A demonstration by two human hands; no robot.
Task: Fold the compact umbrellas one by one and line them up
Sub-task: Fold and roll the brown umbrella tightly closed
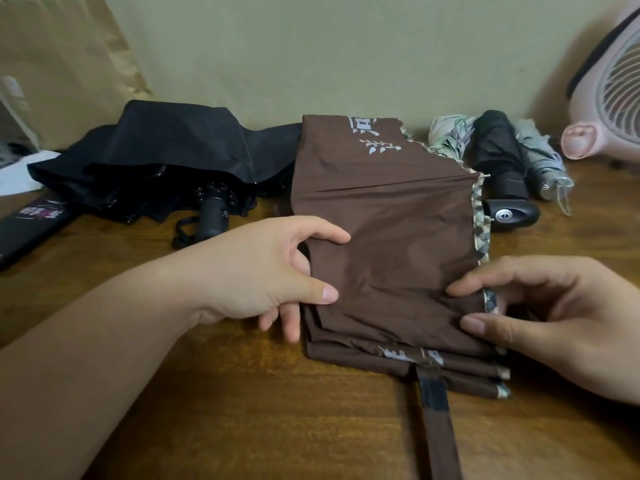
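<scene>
The brown umbrella (388, 237) lies mid-table (242, 410), its closing strap (438, 420) trailing toward the near edge over bare wood. The left hand (263, 271) pinches its left edge; the right hand (561, 317) pinches the checked hem. An unfolded black umbrella (166, 157) crowds the left, and folded umbrellas (498, 161) line the right.

A plain pale-green wall (311, 46) backs the brown wooden tabletop (242, 417) — a pink fan (609, 91) stands right, a beige bag (59, 64) left.

Umbrella strap (440, 431) beyond the bottom edge.
</scene>
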